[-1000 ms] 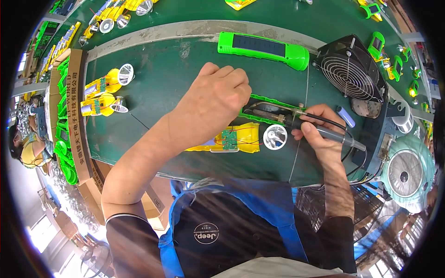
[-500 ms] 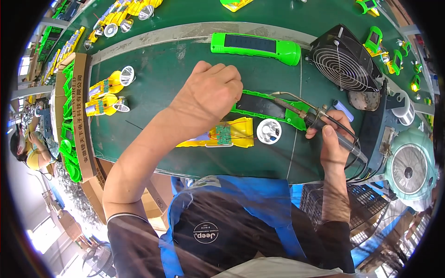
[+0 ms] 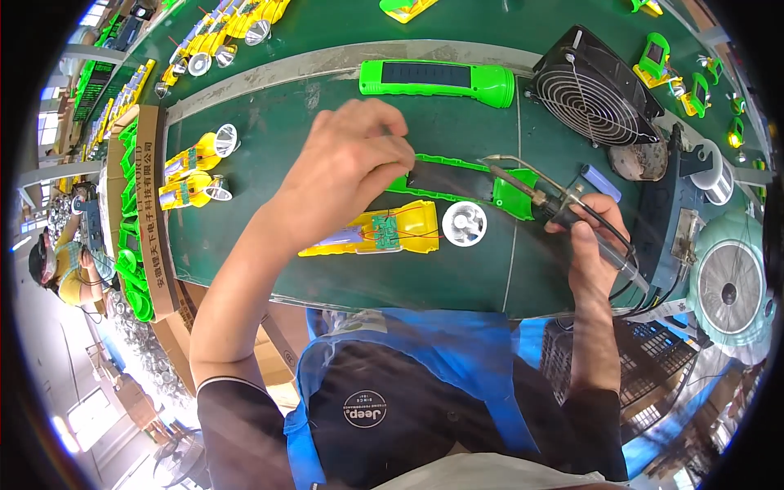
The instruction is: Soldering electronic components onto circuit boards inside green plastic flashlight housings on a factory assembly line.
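The open green shell lies mid-worktop; work seems partly done.
Right hand grips a soldering iron; left hand has fingers together, content I cannot tell. Wired yellow insert, nearer front edge, is not yet inside.

L hand: partly hides L end, green casing; fingertip contents, if any, can't be confirmed. Yellow casing: L end partly obscured by forearm. Soldering iron: grip partly behind R hand. Yellow-green unit: cut off, top edge.
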